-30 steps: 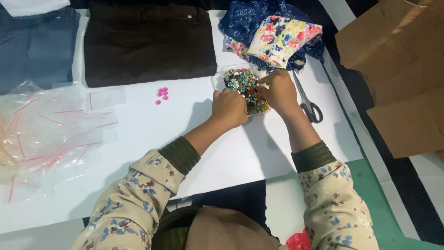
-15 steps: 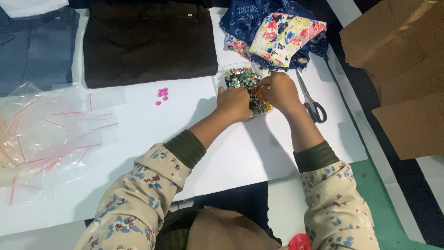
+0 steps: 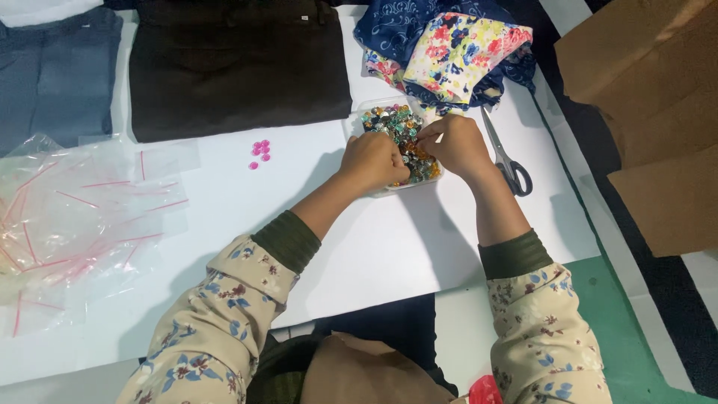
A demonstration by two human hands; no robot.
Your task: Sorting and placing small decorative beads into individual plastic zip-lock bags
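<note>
Beads, small, faceted and mixed in colour, fill a shallow clear tray lying on a white work surface. Both hands are in the tray. The left hand rests on its near edge with fingers curled inward over the beads; whether they pinch anything cannot be told. The right hand sits just beside it, fingertips drawn together and touching the bead heap; what, if anything, is between them is hidden.

Just right of the right hand, a pair of scissors with dark handles lies flat on the surface, blades pointing away from the person. Beyond both hands, a bundle of floral and blue-patterned fabric touches the far side of the tray. Left of the left hand, a small cluster of pink buttons lies apart on the white surface. Further left is a pile of clear zip bags with red seal strips. Beyond these, a folded dark brown garment and a folded blue denim garment lie side by side.

Well to the right of the hands, brown cardboard sheets overlap the table edge above a dark striped floor covering. Green flooring shows beside the right sleeve.
</note>
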